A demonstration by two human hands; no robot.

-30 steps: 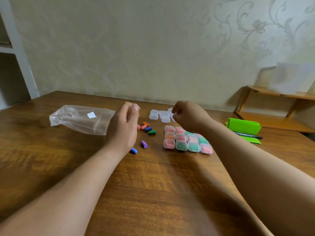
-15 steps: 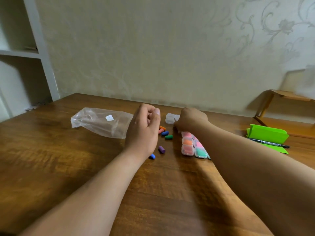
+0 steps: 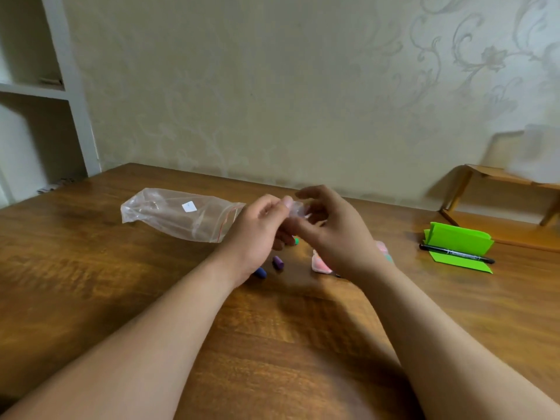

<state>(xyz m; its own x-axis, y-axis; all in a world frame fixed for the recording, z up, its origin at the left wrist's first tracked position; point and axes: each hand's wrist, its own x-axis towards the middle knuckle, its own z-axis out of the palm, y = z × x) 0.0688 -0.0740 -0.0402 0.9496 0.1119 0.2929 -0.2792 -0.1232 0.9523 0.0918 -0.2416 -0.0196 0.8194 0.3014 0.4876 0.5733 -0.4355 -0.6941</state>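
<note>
Head view, the only feed I have. Landmark is the clear zip bag point(image 3: 181, 218). There's one of it, lying flat on the wooden table point(image 3: 91, 283). Its mouth, with a red seal line, faces right, and it carries one white sticker point(image 3: 189, 206).

Two hands are in frame, meeting above the table just right of the bag's mouth.
- Left hand point(image 3: 257, 234): thumb and fingers pinch one small clear case point(image 3: 296, 208).
- Right hand point(image 3: 333, 231): fingers curl round the same case from the other side, with the index finger lifted above it.
- The case is off the table, between the two sets of fingertips. I can't tell if its lid is open; too blurred.

I count three loose plugs.
- Purple plug point(image 3: 278, 262) and blue plug point(image 3: 260, 272): right of the bag and nearer me, by the left wrist. The blue one is half hidden by the wrist.
- Green plug point(image 3: 296, 241): only one end shows between the hands.

Filled cases point(image 3: 321, 265) show as pinkish patches on either side of the right wrist, farther right of the bag. I can't count them because the arm covers them.

Well right of the bag:
- Green folded paper point(image 3: 457, 237). I can't tell if it's one sheet or several.
- One black marker point(image 3: 454, 253), lying across the paper's front and touching it.
</note>
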